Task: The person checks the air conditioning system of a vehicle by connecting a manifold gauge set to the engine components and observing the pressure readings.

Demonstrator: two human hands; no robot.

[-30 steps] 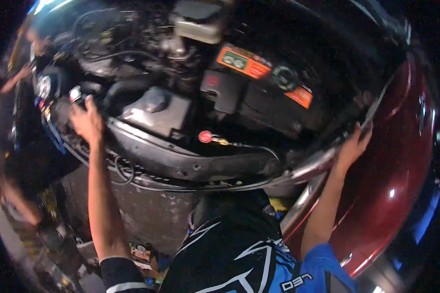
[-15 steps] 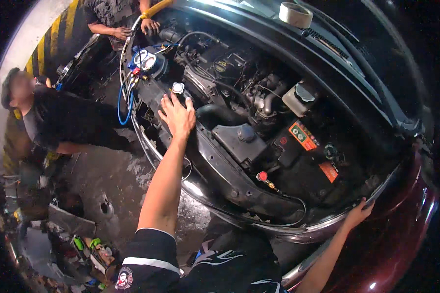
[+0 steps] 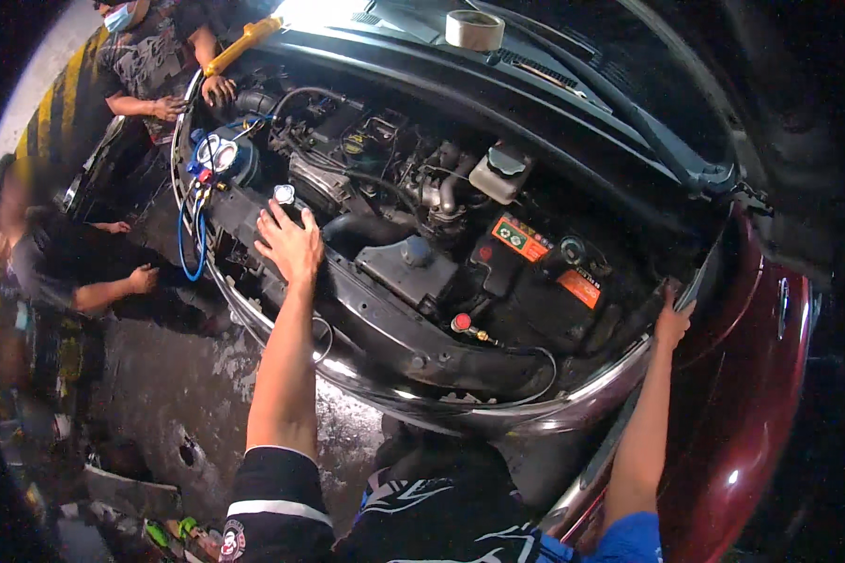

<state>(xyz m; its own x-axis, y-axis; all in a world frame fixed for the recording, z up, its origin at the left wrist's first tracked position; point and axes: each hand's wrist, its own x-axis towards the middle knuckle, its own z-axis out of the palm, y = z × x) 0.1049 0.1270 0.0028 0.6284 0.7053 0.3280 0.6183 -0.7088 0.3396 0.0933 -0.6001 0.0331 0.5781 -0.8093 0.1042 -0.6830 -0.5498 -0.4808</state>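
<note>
My left hand (image 3: 291, 246) is spread open over the black front panel (image 3: 352, 298) of the engine bay. Its fingertips lie close beside a silver radiator cap (image 3: 284, 193); whether they touch it I cannot tell. Far to the right, my right hand (image 3: 674, 321) straddles the edge of a dark red fender (image 3: 714, 375), thumb and finger on either side; its other fingers are hidden. Between my hands sit a black reservoir with a dark cap (image 3: 416, 250), a car battery (image 3: 554, 291) with orange labels, and a red-topped hose coupler (image 3: 461, 323).
A gauge set (image 3: 216, 155) with a blue hose (image 3: 190, 249) rests at the bay's far left. Beyond it a person's hands (image 3: 218, 89) touch the car near a yellow bar (image 3: 244, 45). Another person (image 3: 75, 253) is at left. A tape roll (image 3: 474, 31) stands near the windshield.
The view has shifted, so the car sits farther left. My right hand has moved farther up along the fender. My left hand stays by the cap. The person at left now shows both hands.
</note>
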